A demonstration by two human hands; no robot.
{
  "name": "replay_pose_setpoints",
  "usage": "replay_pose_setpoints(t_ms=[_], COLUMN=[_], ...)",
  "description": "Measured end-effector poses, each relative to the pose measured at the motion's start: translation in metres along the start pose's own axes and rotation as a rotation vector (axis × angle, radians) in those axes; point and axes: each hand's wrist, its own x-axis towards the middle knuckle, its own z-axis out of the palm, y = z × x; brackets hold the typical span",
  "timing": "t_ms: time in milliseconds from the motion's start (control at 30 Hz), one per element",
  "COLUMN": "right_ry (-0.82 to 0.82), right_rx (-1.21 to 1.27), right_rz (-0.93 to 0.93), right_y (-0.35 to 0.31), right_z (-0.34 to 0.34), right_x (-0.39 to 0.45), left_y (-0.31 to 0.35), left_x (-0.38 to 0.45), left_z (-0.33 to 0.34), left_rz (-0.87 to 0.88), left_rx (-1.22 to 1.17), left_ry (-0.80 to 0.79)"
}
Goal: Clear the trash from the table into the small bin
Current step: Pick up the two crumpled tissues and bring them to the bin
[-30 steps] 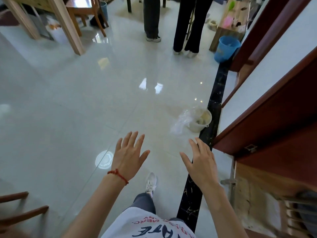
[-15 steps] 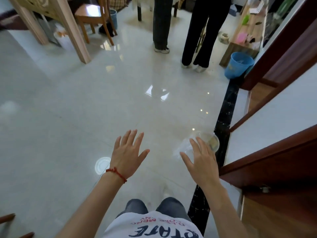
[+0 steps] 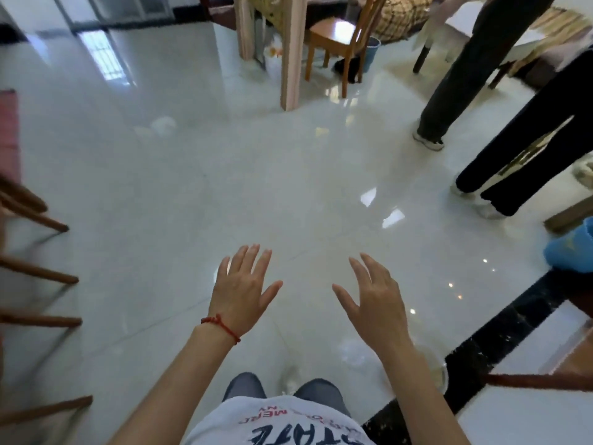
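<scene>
My left hand (image 3: 242, 289), with a red string at the wrist, is held out over the shiny pale floor, fingers spread and empty. Beside it, a little to the right, my right hand (image 3: 375, 300) is also open with nothing in it. A small pale bin (image 3: 438, 372) with a clear liner sits on the floor by the black floor strip (image 3: 513, 326), blurred and mostly hidden behind my right forearm. No trash shows in either hand.
Two people's dark-trousered legs (image 3: 475, 75) stand at the right. A blue bucket (image 3: 572, 252) is at the right edge. A wooden chair (image 3: 340, 36) and a pale post (image 3: 292, 53) stand ahead, and wooden chair legs (image 3: 38, 274) line the left edge.
My view has swung left and forward. The small bin slid from ahead of my right hand to behind my forearm. Both hands stay open and empty.
</scene>
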Motion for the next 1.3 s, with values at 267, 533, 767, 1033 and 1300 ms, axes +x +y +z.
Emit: replay_pose_setpoints(t_ms=[267, 533, 767, 1033, 1300], right_ry=[-0.103, -0.159, -0.201, -0.213, -0.216], right_rx=[0.064, 0.075, 0.075, 0.147, 0.132], right_rz=[-0.299, -0.440, -0.453, -0.439, -0.477], right_y=[-0.028, -0.077, -0.141, -0.225, -0.278], right_z=[0.020, 0.055, 0.090, 0.115, 0.141], right_x=[0.059, 0.127, 0.222, 0.335, 0.462], left_y=[-0.033, -0.096, -0.178, -0.279, -0.352], left_x=[-0.019, 0.006, 0.080, 0.177, 0.289], left_z=[0.002, -0.003, -0.017, -0.055, -0.072], left_rz=[-0.306, -0.454, -0.461, -0.454, -0.464], left_rx=[-0.004, 0.045, 0.040, -0.004, 0.020], left_ry=[0.058, 0.098, 0.101, 0.114, 0.125])
